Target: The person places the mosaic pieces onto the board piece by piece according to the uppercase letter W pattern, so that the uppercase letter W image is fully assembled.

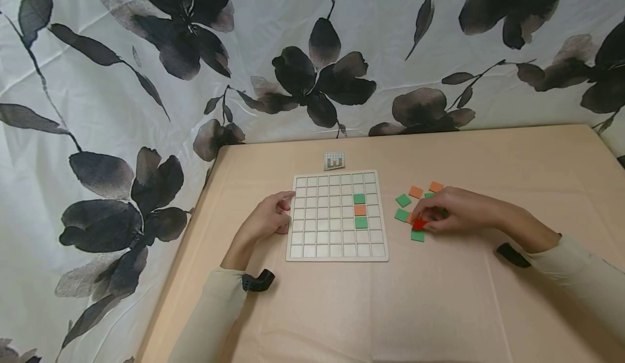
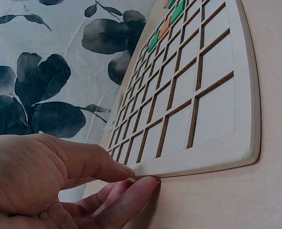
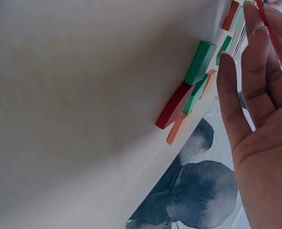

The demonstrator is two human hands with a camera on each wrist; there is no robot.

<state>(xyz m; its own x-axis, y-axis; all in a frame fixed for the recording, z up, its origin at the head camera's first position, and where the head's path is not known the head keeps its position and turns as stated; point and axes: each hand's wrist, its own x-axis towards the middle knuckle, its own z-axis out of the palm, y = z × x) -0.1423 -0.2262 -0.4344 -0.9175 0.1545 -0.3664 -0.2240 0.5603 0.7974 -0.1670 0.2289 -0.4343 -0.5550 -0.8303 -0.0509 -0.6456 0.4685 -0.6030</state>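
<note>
A pale grid board (image 1: 309,238) lies on the table, with two green tiles (image 1: 359,198) and one orange tile (image 1: 359,210) in a column on its right side. My left hand (image 1: 266,215) holds the board's left edge, thumb at the rim and fingertips against its side in the left wrist view. To the right of the board, my right hand (image 1: 456,208) pinches a red tile (image 1: 419,224) between thumb and fingers, above loose tiles. Another red tile (image 3: 174,107) lies among green and orange ones in the right wrist view; the hand covers it in the head view.
Loose green tiles (image 1: 403,200) and orange tiles (image 1: 416,191) are scattered right of the board. Behind the board stands a small card (image 1: 334,160) with a printed grid pattern. A floral cloth (image 1: 317,81) hangs along the far and left table edges.
</note>
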